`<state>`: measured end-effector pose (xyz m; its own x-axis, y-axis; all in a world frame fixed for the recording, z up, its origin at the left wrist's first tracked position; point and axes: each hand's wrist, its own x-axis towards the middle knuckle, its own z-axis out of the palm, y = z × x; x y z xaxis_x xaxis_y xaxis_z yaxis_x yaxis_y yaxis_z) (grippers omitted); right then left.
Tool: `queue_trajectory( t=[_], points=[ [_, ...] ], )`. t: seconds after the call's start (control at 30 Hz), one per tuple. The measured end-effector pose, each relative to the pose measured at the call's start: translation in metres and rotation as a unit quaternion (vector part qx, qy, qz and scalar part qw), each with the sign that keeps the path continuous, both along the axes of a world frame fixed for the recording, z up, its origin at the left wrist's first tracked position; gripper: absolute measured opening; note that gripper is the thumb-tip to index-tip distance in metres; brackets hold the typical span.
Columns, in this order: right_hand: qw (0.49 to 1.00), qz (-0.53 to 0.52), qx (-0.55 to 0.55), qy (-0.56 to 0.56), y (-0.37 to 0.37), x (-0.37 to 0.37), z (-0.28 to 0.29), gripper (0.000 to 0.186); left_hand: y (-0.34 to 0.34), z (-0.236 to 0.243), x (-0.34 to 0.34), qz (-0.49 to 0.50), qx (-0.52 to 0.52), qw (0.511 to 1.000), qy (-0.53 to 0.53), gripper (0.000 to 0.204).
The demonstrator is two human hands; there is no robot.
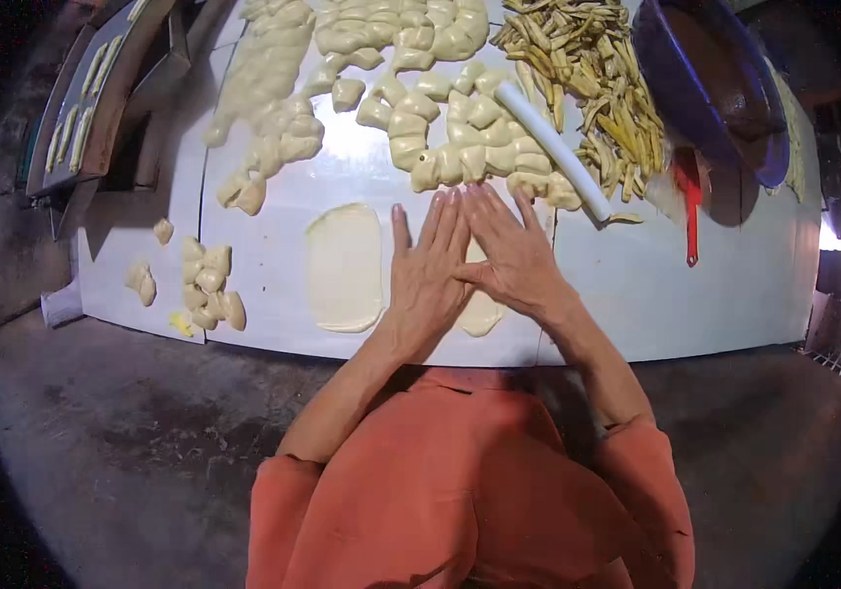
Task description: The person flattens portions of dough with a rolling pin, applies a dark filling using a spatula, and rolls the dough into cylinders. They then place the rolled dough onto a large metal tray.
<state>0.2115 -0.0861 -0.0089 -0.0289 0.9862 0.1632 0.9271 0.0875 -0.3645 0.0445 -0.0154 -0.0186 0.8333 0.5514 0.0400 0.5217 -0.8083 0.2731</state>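
Observation:
My left hand [427,270] and my right hand [511,253] lie flat side by side on a thin piece of dough [482,314], fingers stretched forward and slightly spread. The right thumb overlaps the left hand. Most of that dough is hidden beneath them. To the left of my left hand rests a second flattened dough sheet [344,270], roughly rectangular. Just beyond my fingertips are many soft, pale dough pieces [484,157] pressed together in rows. A white rod [555,150] slants across their right side.
A pile of yellow-brown strips [597,88] lies far right, beside a purple tub [777,147] with brown contents. A red-handled tool [691,216] is near it. Small dough lumps [210,285] sit on the white table [636,294] at left. Trays with dough strips [87,98] stand far left.

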Motion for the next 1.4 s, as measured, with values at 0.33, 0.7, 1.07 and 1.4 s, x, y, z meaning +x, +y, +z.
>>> queue_trajectory(
  t=[0.33,0.7,1.07,1.4],
  points=[
    [0.996,-0.055,-0.050,-0.052,-0.025,-0.002,-0.008,0.090,-0.014,0.003,-0.012,0.059,0.004,0.998,-0.004,0.086],
    [0.993,0.038,-0.113,-0.003,-0.111,-0.039,0.001,0.092,-0.079,0.010,-0.069,-0.086,-0.052,0.994,0.038,0.090],
    [0.994,-0.027,-0.102,-0.019,-0.122,-0.053,0.002,0.087,-0.096,0.010,-0.080,-0.027,-0.030,0.996,0.075,0.094],
    [0.995,0.003,-0.088,-0.041,-0.132,-0.047,-0.004,0.079,-0.097,0.024,-0.081,-0.039,-0.019,0.995,0.090,0.094]
  ],
)
